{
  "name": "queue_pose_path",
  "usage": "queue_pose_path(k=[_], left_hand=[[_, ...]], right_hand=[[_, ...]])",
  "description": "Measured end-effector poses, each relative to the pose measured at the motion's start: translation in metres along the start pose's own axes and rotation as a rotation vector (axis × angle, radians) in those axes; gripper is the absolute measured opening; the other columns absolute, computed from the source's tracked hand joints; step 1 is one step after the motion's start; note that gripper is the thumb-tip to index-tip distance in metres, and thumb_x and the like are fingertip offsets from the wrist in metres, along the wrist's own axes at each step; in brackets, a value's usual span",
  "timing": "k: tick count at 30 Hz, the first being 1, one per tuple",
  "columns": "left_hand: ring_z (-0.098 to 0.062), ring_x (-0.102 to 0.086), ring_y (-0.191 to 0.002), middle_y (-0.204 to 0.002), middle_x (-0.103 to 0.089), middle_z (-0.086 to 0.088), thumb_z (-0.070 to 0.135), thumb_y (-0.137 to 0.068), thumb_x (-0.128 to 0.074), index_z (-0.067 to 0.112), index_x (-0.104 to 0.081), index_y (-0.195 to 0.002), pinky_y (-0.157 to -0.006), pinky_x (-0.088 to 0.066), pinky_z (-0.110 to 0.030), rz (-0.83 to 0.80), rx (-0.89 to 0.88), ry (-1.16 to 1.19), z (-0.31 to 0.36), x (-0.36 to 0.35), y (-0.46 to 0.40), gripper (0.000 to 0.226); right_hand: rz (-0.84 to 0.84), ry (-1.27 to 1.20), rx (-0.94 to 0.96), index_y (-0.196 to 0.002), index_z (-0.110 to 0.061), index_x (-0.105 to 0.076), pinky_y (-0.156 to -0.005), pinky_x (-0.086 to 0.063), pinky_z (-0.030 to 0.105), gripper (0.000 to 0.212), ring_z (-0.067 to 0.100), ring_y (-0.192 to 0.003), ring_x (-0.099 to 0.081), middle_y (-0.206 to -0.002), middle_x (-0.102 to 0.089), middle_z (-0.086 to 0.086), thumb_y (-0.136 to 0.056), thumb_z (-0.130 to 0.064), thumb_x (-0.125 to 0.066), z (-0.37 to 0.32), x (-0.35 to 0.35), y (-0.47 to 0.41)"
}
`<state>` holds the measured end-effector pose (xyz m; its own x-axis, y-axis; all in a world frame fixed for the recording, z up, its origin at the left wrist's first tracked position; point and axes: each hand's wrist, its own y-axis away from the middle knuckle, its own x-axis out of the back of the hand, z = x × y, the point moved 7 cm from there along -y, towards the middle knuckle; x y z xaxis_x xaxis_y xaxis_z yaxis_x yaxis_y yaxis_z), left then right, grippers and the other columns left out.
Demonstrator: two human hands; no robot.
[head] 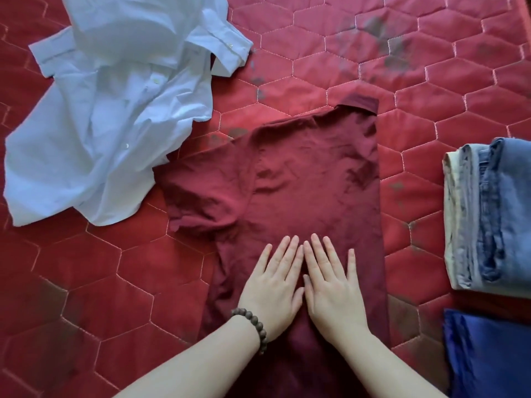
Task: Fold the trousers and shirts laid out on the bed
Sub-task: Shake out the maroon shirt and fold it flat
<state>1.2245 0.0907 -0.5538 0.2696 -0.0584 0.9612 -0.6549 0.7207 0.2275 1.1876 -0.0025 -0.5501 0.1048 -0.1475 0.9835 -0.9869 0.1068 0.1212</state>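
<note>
A maroon shirt (301, 182) lies flat in the middle of the bed. Its right side is folded in to a straight edge, and its left sleeve sticks out. My left hand (273, 285) and my right hand (330, 288) press side by side on the lower part of the shirt, palms down, fingers straight. A bead bracelet sits on my left wrist. A crumpled light blue button shirt (109, 119) lies at the upper left, just touching the maroon sleeve.
The bed is covered by a red quilted spread (431, 67) with hexagon stitching. At the right edge lies a stack of folded trousers, blue jeans (500, 214) over a beige pair. A folded dark blue garment (488, 354) lies below them.
</note>
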Motion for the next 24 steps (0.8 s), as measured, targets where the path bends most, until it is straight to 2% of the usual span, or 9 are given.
queue_pose_path(k=[2, 7, 9, 11, 14, 18, 22, 24], left_hand=[[-0.023, -0.023, -0.145, -0.157, -0.024, -0.010, 0.048, -0.090, -0.036, 0.010, -0.036, -0.147, -0.117, -0.024, -0.047, -0.017, 0.033, 0.003, -0.007, -0.008, 0.017, 0.069], [-0.027, -0.017, -0.147, -0.159, -0.018, -0.013, 0.051, -0.092, -0.030, 0.008, -0.025, -0.150, -0.116, -0.015, -0.046, 0.000, 0.191, -0.022, -0.044, -0.013, 0.059, 0.073], [-0.028, -0.016, -0.147, -0.159, -0.018, -0.014, 0.050, -0.091, -0.033, 0.007, -0.025, -0.150, -0.116, -0.015, -0.048, 0.029, 0.194, 0.015, -0.030, -0.015, 0.070, 0.073], [-0.027, -0.015, -0.148, -0.159, -0.019, -0.014, 0.047, -0.091, -0.037, 0.008, -0.027, -0.150, -0.116, -0.016, -0.048, 0.051, 0.103, 0.051, 0.001, -0.020, 0.082, 0.072], [-0.026, -0.017, -0.147, -0.159, -0.019, -0.012, 0.047, -0.091, -0.037, 0.015, -0.031, -0.150, -0.115, -0.017, -0.047, 0.016, 0.050, 0.030, 0.033, -0.033, 0.109, 0.068], [-0.028, -0.018, -0.147, -0.159, -0.019, -0.011, 0.053, -0.091, -0.032, 0.025, -0.026, -0.151, -0.115, -0.018, -0.049, 0.001, 0.196, -0.007, 0.016, -0.043, 0.152, 0.067], [-0.030, -0.012, -0.148, -0.160, -0.011, -0.013, 0.057, -0.091, -0.022, 0.025, -0.018, -0.153, -0.117, -0.016, -0.052, -0.027, 0.370, -0.023, 0.010, -0.048, 0.185, 0.069], [-0.029, -0.006, -0.149, -0.161, -0.007, -0.014, 0.061, -0.091, -0.023, 0.024, -0.014, -0.154, -0.118, -0.014, -0.053, -0.032, 0.381, 0.003, 0.023, -0.050, 0.192, 0.073]], right_hand=[[-0.031, 0.010, -0.088, -0.147, -0.013, -0.037, -0.114, -0.019, 0.058, 0.058, 0.025, -0.144, -0.027, -0.156, -0.030, 0.005, -0.094, -0.038, -0.034, 0.005, -0.003, 0.021], [-0.019, 0.039, -0.272, -0.149, -0.010, -0.032, -0.115, -0.016, 0.061, 0.064, 0.026, -0.146, -0.021, -0.157, -0.024, 0.008, -0.095, -0.045, -0.028, 0.033, 0.001, 0.072], [0.021, 0.011, -0.217, -0.149, -0.010, -0.031, -0.116, -0.014, 0.059, 0.063, 0.025, -0.147, -0.019, -0.158, -0.025, 0.008, -0.095, -0.043, -0.031, 0.018, 0.002, 0.078], [0.038, -0.023, -0.094, -0.149, -0.011, -0.032, -0.116, -0.014, 0.058, 0.061, 0.023, -0.147, -0.019, -0.158, -0.025, 0.006, -0.095, -0.039, -0.035, -0.012, -0.002, 0.084], [-0.031, -0.021, -0.022, -0.148, -0.013, -0.035, -0.115, -0.017, 0.057, 0.057, 0.022, -0.146, -0.021, -0.158, -0.025, 0.004, -0.096, -0.036, -0.034, -0.034, -0.015, 0.104], [-0.066, 0.005, -0.091, -0.149, -0.014, -0.033, -0.116, -0.016, 0.057, 0.061, 0.023, -0.146, -0.021, -0.157, -0.025, 0.005, -0.096, -0.042, -0.031, -0.005, -0.021, 0.145], [-0.080, 0.019, -0.158, -0.150, -0.013, -0.031, -0.115, -0.016, 0.060, 0.063, 0.027, -0.147, -0.017, -0.159, -0.018, 0.009, -0.096, -0.045, -0.027, 0.014, -0.022, 0.181], [-0.076, -0.013, -0.155, -0.152, -0.016, -0.026, -0.116, -0.012, 0.060, 0.066, 0.028, -0.148, -0.012, -0.160, -0.014, 0.010, -0.095, -0.050, -0.030, 0.004, -0.022, 0.191]])
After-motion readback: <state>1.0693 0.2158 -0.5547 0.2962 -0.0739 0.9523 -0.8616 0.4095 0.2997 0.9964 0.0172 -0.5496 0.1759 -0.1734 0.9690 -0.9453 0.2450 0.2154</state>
